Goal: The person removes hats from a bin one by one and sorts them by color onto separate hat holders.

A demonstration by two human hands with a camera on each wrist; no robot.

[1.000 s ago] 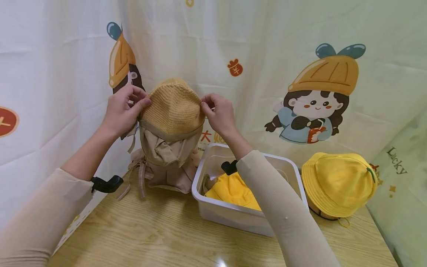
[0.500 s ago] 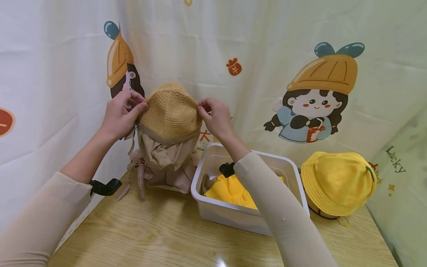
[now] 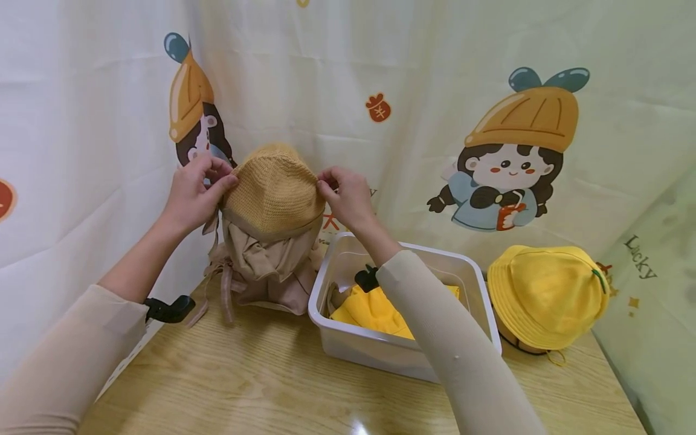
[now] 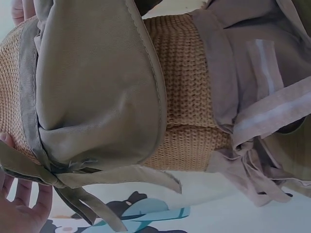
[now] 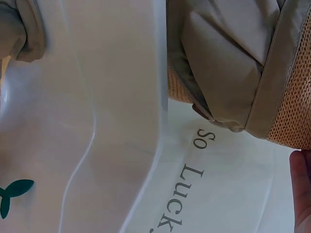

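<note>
Head: left-hand grip [image 3: 193,190] and right-hand grip [image 3: 348,196] are each pinching one side of a tan woven hat [image 3: 272,187] with a beige fabric brim [image 3: 261,248]. It's sitting above a second hat with a mauve-beige fabric brim [image 3: 277,293], on the light wood-grain counter [image 3: 244,374]. White plastic bin [image 3: 375,333] is standing to the right, containing yellow cloth [image 3: 370,308]; yellow fabric bucket hat [image 3: 549,293] is sitting beyond.

Left wrist: beige brim is overlapping the second hat's woven crown [image 4: 187,92]; contact: can't tell.

Right wrist: fingertip [image 5: 299,167] is showing at the held hat's edge.
</note>
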